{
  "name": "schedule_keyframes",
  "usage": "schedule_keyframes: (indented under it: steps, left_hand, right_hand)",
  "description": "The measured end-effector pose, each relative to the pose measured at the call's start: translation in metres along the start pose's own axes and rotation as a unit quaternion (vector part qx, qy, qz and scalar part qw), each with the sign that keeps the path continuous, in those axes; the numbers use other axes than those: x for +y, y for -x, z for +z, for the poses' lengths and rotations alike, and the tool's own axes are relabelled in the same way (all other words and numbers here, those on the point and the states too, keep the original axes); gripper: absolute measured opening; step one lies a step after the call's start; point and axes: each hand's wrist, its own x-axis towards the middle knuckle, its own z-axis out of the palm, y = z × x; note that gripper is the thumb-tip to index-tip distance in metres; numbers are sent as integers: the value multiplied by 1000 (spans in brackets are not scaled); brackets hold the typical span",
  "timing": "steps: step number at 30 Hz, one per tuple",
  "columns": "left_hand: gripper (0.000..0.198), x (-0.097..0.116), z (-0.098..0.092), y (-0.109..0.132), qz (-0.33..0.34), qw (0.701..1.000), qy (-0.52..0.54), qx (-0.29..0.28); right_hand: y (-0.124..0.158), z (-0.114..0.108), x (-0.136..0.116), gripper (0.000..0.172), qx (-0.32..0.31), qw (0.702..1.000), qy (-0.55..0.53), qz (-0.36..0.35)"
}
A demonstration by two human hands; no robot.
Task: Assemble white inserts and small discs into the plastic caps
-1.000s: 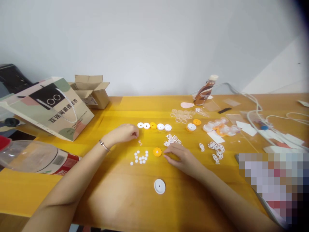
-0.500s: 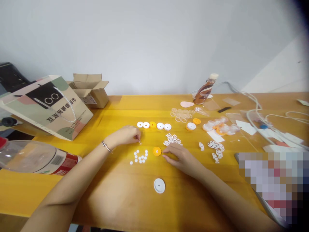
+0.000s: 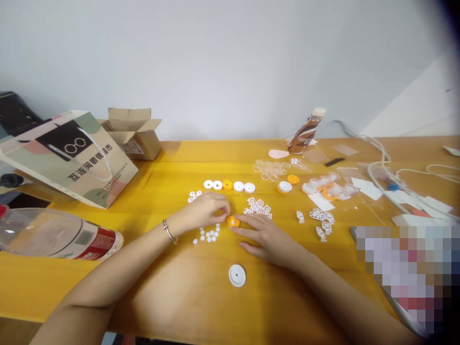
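An orange disc (image 3: 232,222) with a small white centre lies flat on the table between my hands. My left hand (image 3: 208,211) is pinched just above and to the left of it; whatever is between its fingertips is hidden. My right hand (image 3: 266,237) lies open, fingers stretched, with its fingertips at the right edge of the disc. Small white round pieces (image 3: 209,235) are scattered below my left wrist, with several more white pieces (image 3: 194,194) behind that hand. White spoked pieces (image 3: 257,207) sit piled beyond my right hand. A white wheel-like disc (image 3: 237,275) rests nearer me.
A row of white and orange discs (image 3: 227,185) stands farther back. Clear rings (image 3: 270,169), a brown drink bottle (image 3: 305,134) and cables (image 3: 381,165) are to the right. On the left are a paper bag (image 3: 89,167), an open cardboard box (image 3: 134,136) and a large plastic bottle (image 3: 72,235).
My left hand has moved right to the orange disc, its small white piece now hidden. My right hand has shifted slightly left, fingers reaching the disc.
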Motion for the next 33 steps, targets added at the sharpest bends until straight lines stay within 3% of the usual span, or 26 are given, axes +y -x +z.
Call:
schedule_keyframes:
  steps: [7, 19, 33]
  left_hand:
    - [12, -1, 23, -2, 3, 1000, 16, 11]
    - [12, 2, 30, -1, 7, 999, 16, 29]
    - [21, -11, 34, 5, 166, 977, -128, 30]
  right_hand:
    - [-1, 0, 2, 37, 0, 1000, 4, 0]
    - [-1, 2, 4, 36, -12, 1000, 9, 0]
    - [0, 3, 6, 34, 1, 1000, -6, -5]
